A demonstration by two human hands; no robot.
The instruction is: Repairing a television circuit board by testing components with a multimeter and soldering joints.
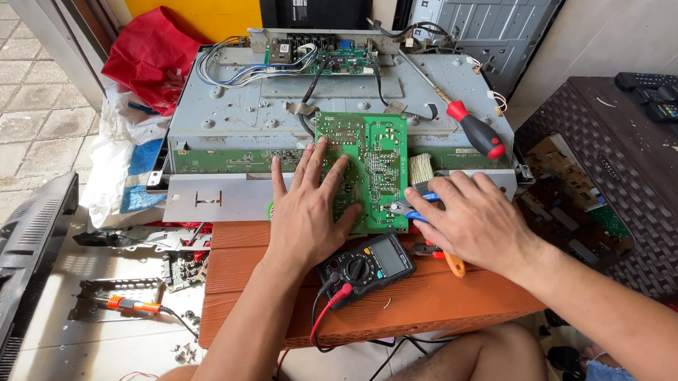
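While the left hand (309, 206) lies flat, open, on the green circuit board (368, 167), the right hand (471, 216) grips blue-handled cutters (409, 209).

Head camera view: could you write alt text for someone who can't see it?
The left hand presses flat on a green circuit board while the right hand works blue-handled cutters at its edge. A multimeter sits below on an orange table.
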